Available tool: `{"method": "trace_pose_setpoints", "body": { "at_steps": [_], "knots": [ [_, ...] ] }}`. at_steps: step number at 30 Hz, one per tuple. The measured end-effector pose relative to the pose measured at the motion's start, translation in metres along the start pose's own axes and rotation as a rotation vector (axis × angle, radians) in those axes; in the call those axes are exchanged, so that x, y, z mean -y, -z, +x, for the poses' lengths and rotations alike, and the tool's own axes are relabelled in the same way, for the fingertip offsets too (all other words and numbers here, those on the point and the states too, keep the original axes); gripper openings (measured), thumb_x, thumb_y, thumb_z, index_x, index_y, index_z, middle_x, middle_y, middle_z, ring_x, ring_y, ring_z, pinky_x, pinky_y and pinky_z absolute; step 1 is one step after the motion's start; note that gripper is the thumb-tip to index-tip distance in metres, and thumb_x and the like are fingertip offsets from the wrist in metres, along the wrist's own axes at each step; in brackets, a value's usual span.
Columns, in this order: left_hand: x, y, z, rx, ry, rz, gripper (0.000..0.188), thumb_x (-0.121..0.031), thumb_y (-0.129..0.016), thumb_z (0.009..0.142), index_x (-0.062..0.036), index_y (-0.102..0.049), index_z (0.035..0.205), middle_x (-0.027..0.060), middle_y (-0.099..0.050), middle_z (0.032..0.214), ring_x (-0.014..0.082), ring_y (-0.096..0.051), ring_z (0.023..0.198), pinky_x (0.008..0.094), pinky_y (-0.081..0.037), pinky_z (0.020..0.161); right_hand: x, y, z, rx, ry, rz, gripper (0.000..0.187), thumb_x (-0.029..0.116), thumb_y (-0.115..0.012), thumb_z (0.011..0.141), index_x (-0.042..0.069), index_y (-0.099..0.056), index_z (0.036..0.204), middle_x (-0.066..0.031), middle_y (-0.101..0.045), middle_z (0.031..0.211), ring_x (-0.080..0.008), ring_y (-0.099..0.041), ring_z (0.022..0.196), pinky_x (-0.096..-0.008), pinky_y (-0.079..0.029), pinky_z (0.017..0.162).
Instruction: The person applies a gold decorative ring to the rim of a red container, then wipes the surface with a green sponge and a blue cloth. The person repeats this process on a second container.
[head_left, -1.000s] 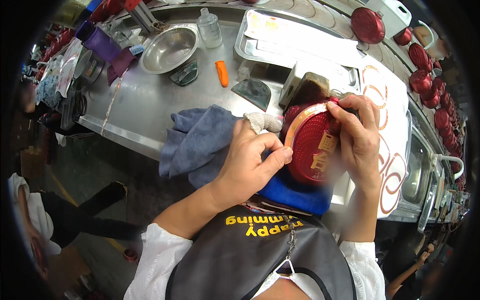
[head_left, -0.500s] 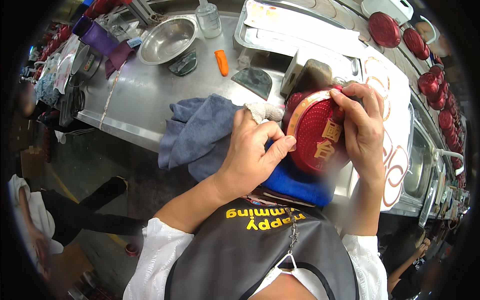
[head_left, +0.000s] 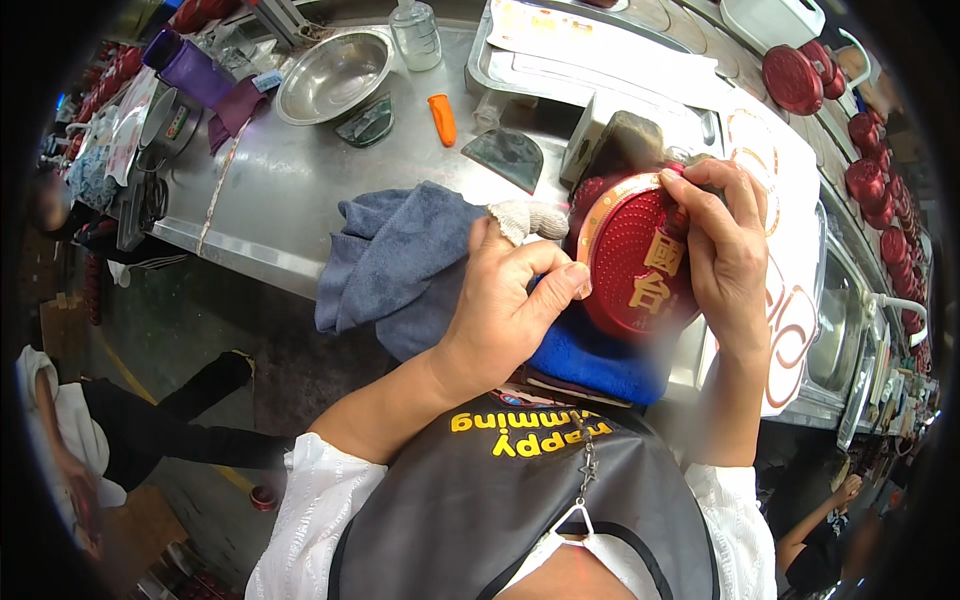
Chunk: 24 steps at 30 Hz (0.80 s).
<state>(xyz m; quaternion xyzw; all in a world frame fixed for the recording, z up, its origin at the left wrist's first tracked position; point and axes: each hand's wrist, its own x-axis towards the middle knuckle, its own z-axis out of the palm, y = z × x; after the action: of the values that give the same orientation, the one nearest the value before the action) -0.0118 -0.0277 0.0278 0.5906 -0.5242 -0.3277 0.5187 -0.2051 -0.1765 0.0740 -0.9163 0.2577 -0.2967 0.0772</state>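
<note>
- Red round lid (head_left: 632,262) with a gold rim and gold characters, held up on edge between the two hands, just above a blue cloth (head_left: 598,362) at the near edge of the steel table (head_left: 270,190).
- Right hand (head_left: 725,255) clamped over the lid's right side, fingers curled across its top edge, thumb lying on its face.
- Left hand (head_left: 505,300) pressed against the lid's left rim, thumb and forefinger pinched together right at the gold edge; whether anything small sat in the pinch, impossible to tell.
- One finger of the left hand wrapped in a white cloth cover (head_left: 528,218), pointing toward the lid's upper left.
- Hands apart from each other, the lid between them and touching both.
- Grey towel (head_left: 395,255) bunched on the table just left of the left hand, partly under it.
- Farther back on the table, well away from the hands: steel bowl (head_left: 335,75), clear bottle (head_left: 415,32), small orange piece (head_left: 442,118), dark flat scraper-like piece (head_left: 505,155).
- Purple bottle (head_left: 190,70) at the table's far left corner.
- More red lids (head_left: 792,78) lined up along the right side, beyond the right hand.
- Long white tray (head_left: 600,60) behind the held lid.
- Dark apron with yellow lettering (head_left: 510,500) in the foreground below the hands.
</note>
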Motion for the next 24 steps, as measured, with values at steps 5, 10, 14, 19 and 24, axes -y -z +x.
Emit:
{"method": "trace_pose_setpoints", "body": {
  "at_steps": [5,10,14,19,24],
  "knots": [
    [0.002,-0.004,-0.003,-0.031,0.018,-0.053,0.023,-0.024,-0.072,0.098,-0.0050,-0.072,0.085,0.0044,-0.068,0.074,0.0178,-0.060,0.072,0.0372,-0.039,0.101,0.000,-0.001,0.000,-0.008,0.007,-0.009,0.050,-0.015,-0.061,0.077,0.009,-0.074,0.117,-0.0104,-0.063,0.117,-0.0341,-0.055,0.117,-0.0445,-0.046,0.102],
    [0.006,-0.005,-0.003,-0.090,-0.159,0.206,0.027,-0.026,-0.074,0.096,-0.0058,-0.067,0.080,0.0075,-0.066,0.083,0.0236,-0.056,0.092,0.0441,-0.033,0.107,0.001,-0.001,-0.001,-0.010,-0.010,0.010,0.049,-0.015,-0.060,0.077,0.009,-0.074,0.117,-0.0104,-0.063,0.117,-0.0338,-0.055,0.117,-0.0444,-0.046,0.102],
    [0.012,-0.004,-0.004,-0.079,-0.181,0.271,0.029,-0.032,-0.078,0.092,-0.0074,-0.066,0.084,0.0154,-0.063,0.105,0.0349,-0.049,0.107,0.0462,-0.035,0.100,0.002,0.000,-0.001,-0.001,-0.013,0.008,0.048,-0.015,-0.060,0.077,0.009,-0.074,0.116,-0.0103,-0.063,0.116,-0.0336,-0.055,0.117,-0.0441,-0.046,0.102],
    [0.024,-0.008,-0.004,-0.143,-0.166,0.271,0.047,-0.047,-0.075,0.093,-0.0053,-0.058,0.108,0.0174,-0.057,0.118,0.0350,-0.047,0.111,0.0471,-0.034,0.102,0.002,0.000,0.001,-0.011,-0.006,0.011,0.048,-0.015,-0.060,0.076,0.008,-0.074,0.116,-0.0105,-0.063,0.116,-0.0337,-0.055,0.117,-0.0440,-0.046,0.102],
    [0.029,-0.011,-0.003,-0.125,-0.165,0.250,0.063,-0.054,-0.072,0.094,-0.0013,-0.053,0.123,0.0180,-0.056,0.123,0.0354,-0.047,0.114,0.0476,-0.034,0.106,0.002,0.001,0.001,-0.004,-0.002,0.010,0.049,-0.016,-0.061,0.075,0.008,-0.074,0.115,-0.0112,-0.062,0.115,-0.0344,-0.056,0.117,-0.0444,-0.046,0.102]
  ]
}}
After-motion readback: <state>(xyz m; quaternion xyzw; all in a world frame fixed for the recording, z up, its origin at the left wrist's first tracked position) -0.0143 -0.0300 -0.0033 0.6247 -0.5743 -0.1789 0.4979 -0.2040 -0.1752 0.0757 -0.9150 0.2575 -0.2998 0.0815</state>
